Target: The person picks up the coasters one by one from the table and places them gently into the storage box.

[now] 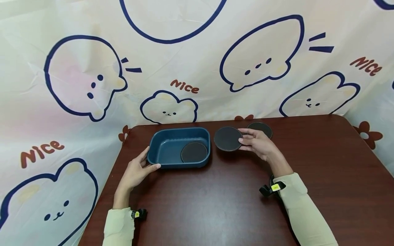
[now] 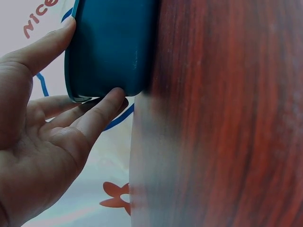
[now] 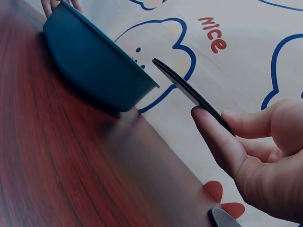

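Fingers (image 1: 250,131) of your right hand (image 1: 260,144) pinch thin black round disc (image 1: 227,138), aloft; blue plastic rounded-rectangular tub (image 1: 167,150) lies nine o'clock, just beside, long axis nine-to-three, your left hand (image 1: 135,171) gripping eight-o'clock corner.

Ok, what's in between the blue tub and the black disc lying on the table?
In the head view, another black disc shows between the blue tub and the disc on the table, pinched there by the right hand.
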`<state>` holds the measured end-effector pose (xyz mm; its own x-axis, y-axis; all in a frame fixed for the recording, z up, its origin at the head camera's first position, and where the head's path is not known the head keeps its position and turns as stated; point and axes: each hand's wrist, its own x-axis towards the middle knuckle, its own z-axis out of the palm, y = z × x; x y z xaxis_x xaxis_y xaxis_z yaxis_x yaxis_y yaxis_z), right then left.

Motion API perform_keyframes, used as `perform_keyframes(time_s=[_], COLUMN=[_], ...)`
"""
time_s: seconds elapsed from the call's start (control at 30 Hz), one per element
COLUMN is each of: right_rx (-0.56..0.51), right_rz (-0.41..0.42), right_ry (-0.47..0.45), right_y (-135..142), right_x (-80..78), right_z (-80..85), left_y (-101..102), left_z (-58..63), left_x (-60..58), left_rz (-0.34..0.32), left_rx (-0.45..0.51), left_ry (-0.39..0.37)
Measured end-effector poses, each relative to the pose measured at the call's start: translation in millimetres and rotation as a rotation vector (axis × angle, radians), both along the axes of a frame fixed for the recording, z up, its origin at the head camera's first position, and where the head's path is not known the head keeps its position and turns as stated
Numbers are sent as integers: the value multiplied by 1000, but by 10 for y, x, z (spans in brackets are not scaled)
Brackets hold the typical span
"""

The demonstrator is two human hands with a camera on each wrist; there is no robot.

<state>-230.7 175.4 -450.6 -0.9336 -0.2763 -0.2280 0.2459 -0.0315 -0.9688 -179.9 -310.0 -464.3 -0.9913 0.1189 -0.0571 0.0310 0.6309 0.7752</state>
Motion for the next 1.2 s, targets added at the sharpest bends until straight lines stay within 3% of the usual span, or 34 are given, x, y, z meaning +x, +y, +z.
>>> perform_keyframes(time_s=[0.37, 0.83, 1.2], right_rx=[-36, 0, -26], right_rz=[14, 51, 62], right_ry=[13, 34, -5], right_y=[-225, -430, -610], right_x=[-16, -60, -98], right_z=[13, 81, 63], left_y=[1, -4, 3], left_z=[16, 7, 6], left_x=[4, 7, -3], left_rz=[1, -5, 1], left_rx=[-1, 3, 5], left_ry=[7, 6, -11])
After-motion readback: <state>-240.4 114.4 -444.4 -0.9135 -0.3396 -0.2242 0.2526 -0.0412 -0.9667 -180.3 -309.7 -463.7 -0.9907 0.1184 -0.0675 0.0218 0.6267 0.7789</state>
